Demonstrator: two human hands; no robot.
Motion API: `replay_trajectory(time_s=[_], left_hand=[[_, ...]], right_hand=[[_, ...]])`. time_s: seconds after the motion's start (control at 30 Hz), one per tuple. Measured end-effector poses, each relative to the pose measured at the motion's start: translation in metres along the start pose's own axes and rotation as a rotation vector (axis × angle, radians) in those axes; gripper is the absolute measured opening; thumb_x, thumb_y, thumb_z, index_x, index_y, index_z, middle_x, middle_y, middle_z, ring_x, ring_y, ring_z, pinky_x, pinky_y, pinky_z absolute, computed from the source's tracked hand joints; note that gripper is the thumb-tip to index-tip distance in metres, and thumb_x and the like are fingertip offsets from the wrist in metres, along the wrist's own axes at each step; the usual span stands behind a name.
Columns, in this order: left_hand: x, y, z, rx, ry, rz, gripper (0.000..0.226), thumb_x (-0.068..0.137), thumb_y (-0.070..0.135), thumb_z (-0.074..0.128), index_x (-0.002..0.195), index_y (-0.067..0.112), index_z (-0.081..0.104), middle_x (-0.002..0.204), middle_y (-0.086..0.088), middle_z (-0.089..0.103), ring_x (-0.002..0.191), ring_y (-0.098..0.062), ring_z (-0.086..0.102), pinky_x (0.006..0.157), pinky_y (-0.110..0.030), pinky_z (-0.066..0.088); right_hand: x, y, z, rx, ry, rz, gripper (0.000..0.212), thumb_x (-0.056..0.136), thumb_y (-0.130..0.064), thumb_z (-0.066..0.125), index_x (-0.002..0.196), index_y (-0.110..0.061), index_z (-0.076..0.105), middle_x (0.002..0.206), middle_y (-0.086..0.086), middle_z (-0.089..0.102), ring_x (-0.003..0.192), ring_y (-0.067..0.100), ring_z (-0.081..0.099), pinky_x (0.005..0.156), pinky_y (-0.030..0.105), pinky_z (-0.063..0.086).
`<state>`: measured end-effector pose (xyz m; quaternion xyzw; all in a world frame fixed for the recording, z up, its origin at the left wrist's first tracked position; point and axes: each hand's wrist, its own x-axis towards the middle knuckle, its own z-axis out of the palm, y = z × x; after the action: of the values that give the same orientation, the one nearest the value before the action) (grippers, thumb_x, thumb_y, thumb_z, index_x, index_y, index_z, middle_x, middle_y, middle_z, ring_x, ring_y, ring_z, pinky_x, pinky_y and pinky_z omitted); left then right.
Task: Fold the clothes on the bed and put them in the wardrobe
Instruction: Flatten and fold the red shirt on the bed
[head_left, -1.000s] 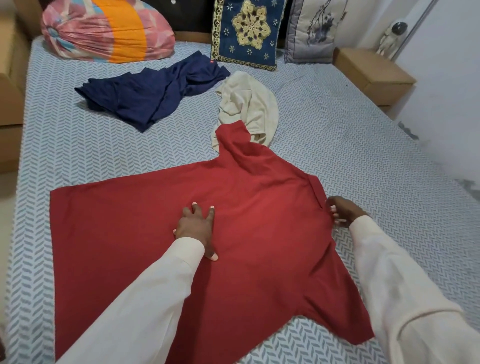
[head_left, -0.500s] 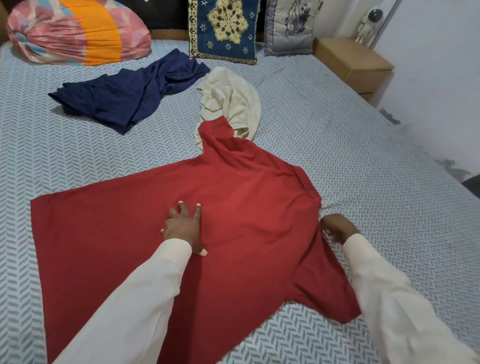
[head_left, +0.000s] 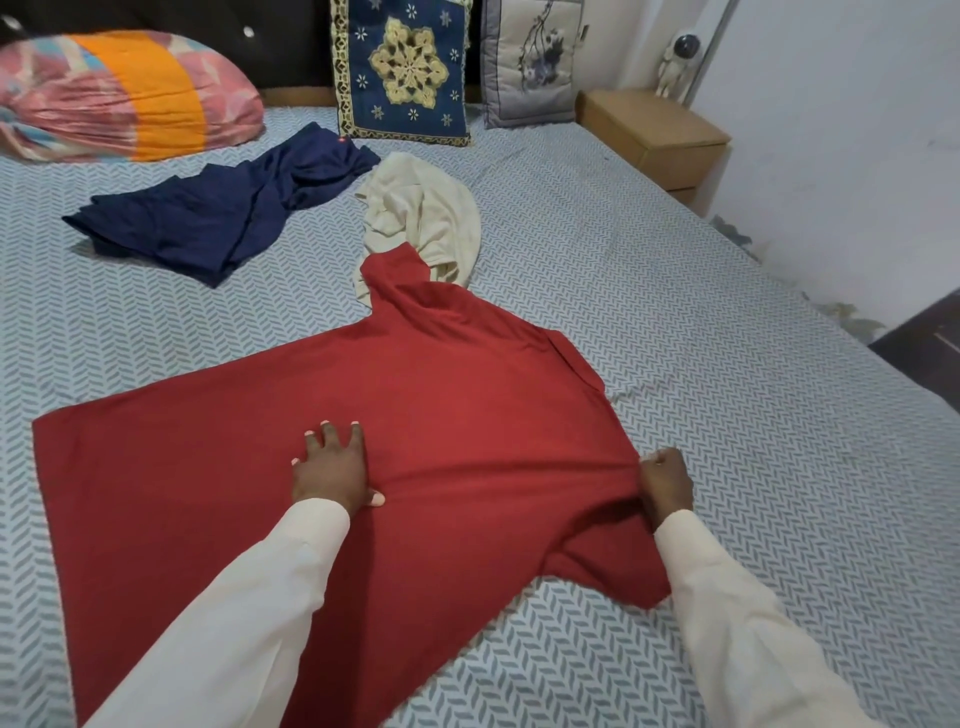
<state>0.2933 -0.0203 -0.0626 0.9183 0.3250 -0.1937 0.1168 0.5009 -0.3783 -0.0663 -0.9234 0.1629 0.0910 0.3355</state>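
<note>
Three garments lie on the bed (head_left: 753, 415): one navy garment (head_left: 223, 218) at the left, one cream garment (head_left: 423, 208) mid-bed, and one red shirt (head_left: 467, 395) spread flat nearest, its far sleeve overlapping the cream one. The left hand (head_left: 332, 467) presses the shirt's middle, fingers spread flat; the right hand (head_left: 667, 480) has its fingers curled, bunching the shirt's right edge.
</note>
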Motion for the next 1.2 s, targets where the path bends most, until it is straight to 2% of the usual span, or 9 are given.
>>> replay_trajectory(time_s=[0.1, 0.2, 0.3, 0.37, 0.57, 0.7, 0.9, 1.07, 1.2], left_hand=[[-0.011, -0.003, 0.011, 0.039, 0.075, -0.002, 0.101, 0.08, 0.059, 0.067, 0.155, 0.02, 0.011, 0.159, -0.018, 0.014, 0.147, -0.04, 0.013, 0.114, -0.053, 0.026], [-0.032, -0.005, 0.024, 0.108, 0.259, 0.076, 0.08, 0.084, 0.048, 0.068, 0.149, 0.014, 0.034, 0.142, -0.018, 0.043, 0.129, -0.04, 0.04, 0.106, -0.052, 0.038], [-0.052, -0.006, 0.044, 0.076, 0.5, 0.2, 0.046, 0.08, 0.018, 0.065, 0.124, 0.008, 0.063, 0.104, -0.017, 0.059, 0.088, -0.036, 0.052, 0.073, -0.043, 0.049], [-0.067, -0.005, 0.054, 0.025, 0.5, 0.244, 0.042, 0.076, 0.016, 0.065, 0.117, 0.01, 0.066, 0.095, -0.013, 0.058, 0.08, -0.034, 0.051, 0.066, -0.041, 0.047], [-0.113, 0.003, 0.072, -0.074, 0.265, 0.452, 0.053, 0.078, 0.03, 0.072, 0.128, 0.016, 0.058, 0.1, -0.004, 0.059, 0.084, -0.027, 0.06, 0.071, -0.037, 0.053], [-0.14, -0.005, 0.079, -0.064, 0.169, 0.538, 0.057, 0.088, 0.053, 0.052, 0.136, 0.022, 0.043, 0.118, 0.001, 0.053, 0.107, -0.022, 0.054, 0.088, -0.035, 0.048], [-0.183, -0.035, 0.08, 0.138, 0.096, 0.573, 0.079, 0.076, 0.071, 0.049, 0.137, 0.021, 0.039, 0.125, 0.002, 0.049, 0.115, -0.021, 0.047, 0.091, -0.036, 0.045], [-0.21, -0.053, 0.078, 0.233, 0.02, 0.586, 0.062, 0.069, 0.067, 0.055, 0.114, 0.024, 0.045, 0.115, 0.004, 0.048, 0.108, -0.018, 0.041, 0.079, -0.034, 0.041], [-0.237, -0.085, 0.087, 0.342, -0.062, 0.523, 0.043, 0.074, 0.051, 0.056, 0.107, 0.023, 0.049, 0.114, 0.001, 0.047, 0.107, -0.021, 0.04, 0.084, -0.036, 0.042]], right_hand=[[-0.002, 0.004, 0.003, 0.0, -0.069, -0.044, 0.032, 0.09, -0.044, 0.054, 0.079, -0.014, 0.055, 0.091, 0.017, 0.064, 0.097, 0.034, 0.063, 0.082, 0.037, 0.043], [-0.004, 0.013, -0.005, -0.041, -0.118, -0.067, 0.053, 0.089, -0.059, 0.049, 0.068, -0.011, 0.057, 0.087, 0.02, 0.065, 0.095, 0.037, 0.064, 0.086, 0.041, 0.046], [-0.013, 0.027, -0.013, -0.172, -0.272, -0.044, 0.085, 0.076, -0.085, 0.043, 0.106, -0.009, 0.068, 0.115, 0.022, 0.063, 0.111, 0.035, 0.061, 0.1, 0.041, 0.044], [-0.012, 0.047, -0.012, -0.303, -0.343, -0.017, 0.097, 0.059, -0.086, 0.059, 0.126, -0.015, 0.063, 0.13, 0.017, 0.057, 0.118, 0.032, 0.059, 0.105, 0.041, 0.045], [-0.034, 0.062, -0.047, -0.184, -0.412, -0.044, 0.017, 0.086, -0.023, 0.068, 0.094, -0.008, 0.07, 0.085, 0.012, 0.072, 0.075, 0.026, 0.066, 0.066, 0.03, 0.05], [-0.021, 0.101, -0.049, -0.288, -0.286, -0.049, 0.05, 0.064, -0.057, 0.075, 0.077, -0.011, 0.059, 0.081, 0.01, 0.069, 0.083, 0.032, 0.067, 0.081, 0.046, 0.054], [-0.09, 0.059, -0.053, -0.547, 0.07, -0.374, 0.05, 0.076, -0.042, 0.068, 0.116, -0.016, 0.05, 0.111, 0.013, 0.059, 0.107, 0.036, 0.058, 0.089, 0.045, 0.045], [-0.135, 0.047, -0.012, -0.418, -0.498, -0.894, 0.027, 0.068, -0.04, 0.065, 0.088, -0.024, 0.059, 0.087, -0.002, 0.059, 0.084, 0.017, 0.054, 0.075, 0.034, 0.045], [-0.143, 0.056, 0.012, -0.612, -0.475, -1.07, 0.033, 0.074, -0.034, 0.06, 0.107, -0.03, 0.065, 0.096, -0.006, 0.049, 0.1, 0.019, 0.049, 0.081, 0.035, 0.048]])
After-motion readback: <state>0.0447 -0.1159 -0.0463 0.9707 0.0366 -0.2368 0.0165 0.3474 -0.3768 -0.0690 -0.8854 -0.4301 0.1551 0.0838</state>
